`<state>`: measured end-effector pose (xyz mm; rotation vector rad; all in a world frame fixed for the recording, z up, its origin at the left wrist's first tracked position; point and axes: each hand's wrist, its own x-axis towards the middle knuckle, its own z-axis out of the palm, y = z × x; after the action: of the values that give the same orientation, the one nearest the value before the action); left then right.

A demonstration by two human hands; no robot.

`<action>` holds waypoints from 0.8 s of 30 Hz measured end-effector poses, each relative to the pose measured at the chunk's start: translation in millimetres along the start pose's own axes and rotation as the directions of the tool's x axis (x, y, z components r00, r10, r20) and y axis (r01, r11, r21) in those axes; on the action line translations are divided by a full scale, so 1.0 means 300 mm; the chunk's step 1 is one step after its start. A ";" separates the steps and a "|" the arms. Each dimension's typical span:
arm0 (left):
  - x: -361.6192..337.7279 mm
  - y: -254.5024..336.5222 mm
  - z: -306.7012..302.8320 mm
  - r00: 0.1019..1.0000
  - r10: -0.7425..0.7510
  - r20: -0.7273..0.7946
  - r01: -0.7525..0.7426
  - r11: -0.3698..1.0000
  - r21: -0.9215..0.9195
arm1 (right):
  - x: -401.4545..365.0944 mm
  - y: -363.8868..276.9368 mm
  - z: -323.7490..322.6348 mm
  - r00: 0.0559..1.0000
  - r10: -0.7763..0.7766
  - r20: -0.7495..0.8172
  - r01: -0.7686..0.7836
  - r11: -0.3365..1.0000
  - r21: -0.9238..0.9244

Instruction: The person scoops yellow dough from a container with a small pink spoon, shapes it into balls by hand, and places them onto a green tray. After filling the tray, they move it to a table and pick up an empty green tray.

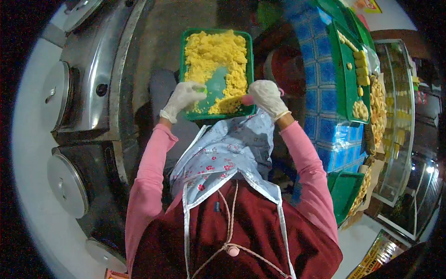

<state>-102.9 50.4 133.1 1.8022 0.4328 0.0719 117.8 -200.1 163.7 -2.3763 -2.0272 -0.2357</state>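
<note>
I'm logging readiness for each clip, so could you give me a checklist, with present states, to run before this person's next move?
1. Both hands gloved: ok, the left hand and right hand are both covered.
2. Right hand has hold of the pink object: ok, it is closed around it.
3. Left hand's grip on the bright green piece: cannot tell, the fingers hide most of it.
4. Yellow crumbly mixture covers the whole floor of the green tray: not ok, a bare patch shows.
5. Tray firmly supported: cannot tell, its underside is hidden.
</note>
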 end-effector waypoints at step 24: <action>-0.005 -0.033 -0.005 0.990 -0.137 -0.044 0.097 0.858 -0.504 | 0.060 -0.300 0.243 0.940 0.097 0.326 -0.276 0.777 0.565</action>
<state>-107.1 53.4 124.5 1.2572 0.5252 0.1567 40.0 -160.2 85.6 -2.2287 -1.5748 0.6941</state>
